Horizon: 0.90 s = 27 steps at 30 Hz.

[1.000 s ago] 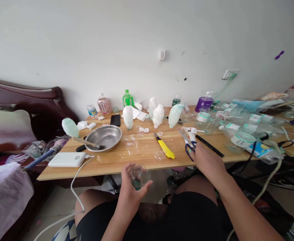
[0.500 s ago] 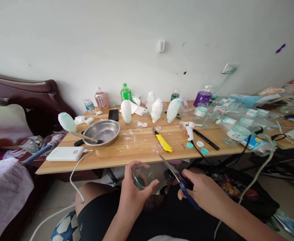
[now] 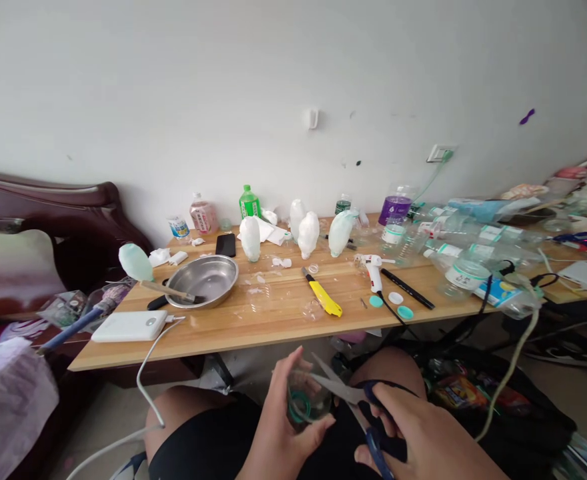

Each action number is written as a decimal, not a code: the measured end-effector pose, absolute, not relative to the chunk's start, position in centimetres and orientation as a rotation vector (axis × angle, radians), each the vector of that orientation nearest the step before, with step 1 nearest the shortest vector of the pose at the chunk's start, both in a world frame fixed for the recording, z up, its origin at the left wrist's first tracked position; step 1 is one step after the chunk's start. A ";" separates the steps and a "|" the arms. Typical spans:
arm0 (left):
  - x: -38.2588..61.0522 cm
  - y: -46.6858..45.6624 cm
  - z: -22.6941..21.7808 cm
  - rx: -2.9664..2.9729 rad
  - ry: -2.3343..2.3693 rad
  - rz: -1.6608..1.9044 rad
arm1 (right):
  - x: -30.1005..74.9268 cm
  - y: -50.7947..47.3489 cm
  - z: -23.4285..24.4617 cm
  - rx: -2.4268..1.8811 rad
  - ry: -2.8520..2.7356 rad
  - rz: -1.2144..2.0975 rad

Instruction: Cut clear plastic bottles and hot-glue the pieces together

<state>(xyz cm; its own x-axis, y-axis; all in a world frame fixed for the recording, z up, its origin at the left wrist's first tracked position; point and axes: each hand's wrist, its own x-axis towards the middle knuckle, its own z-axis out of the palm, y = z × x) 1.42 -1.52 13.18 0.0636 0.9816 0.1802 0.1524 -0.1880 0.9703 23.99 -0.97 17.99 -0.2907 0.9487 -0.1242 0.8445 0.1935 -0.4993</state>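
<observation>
My left hand (image 3: 286, 427) is closed round a clear cut-off plastic bottle piece (image 3: 307, 401) with a green ring inside, held over my lap below the table edge. My right hand (image 3: 418, 433) grips blue-handled scissors (image 3: 353, 399), whose open blades point left and touch the bottle piece's rim. Both hands are close together, just in front of the wooden table (image 3: 293, 313).
On the table lie a yellow utility knife (image 3: 322, 293), a white glue gun (image 3: 373, 270), a steel bowl (image 3: 203, 280) with a brush, a white power bank (image 3: 131, 325), a black phone (image 3: 226, 245), white wrapped bottle shapes (image 3: 307, 233), several clear bottles (image 3: 468, 250) and loose caps (image 3: 396, 305). A dark headboard stands at left.
My right hand took the scissors from the table and brought them down to my lap. The open blades now meet the bottle piece, which my left hand lowered and moved right.
</observation>
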 end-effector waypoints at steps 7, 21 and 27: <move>1.1 -1.4 13.2 1.465 1.058 1.147 | 24.6 -0.7 17.6 -1.692 -2.236 0.502; 12.0 26.9 15.0 1.964 1.193 0.928 | 26.6 -0.4 10.2 -1.576 -1.509 1.028; 12.2 27.8 15.2 2.198 1.181 0.720 | 28.1 -0.2 10.0 -1.566 -1.463 0.985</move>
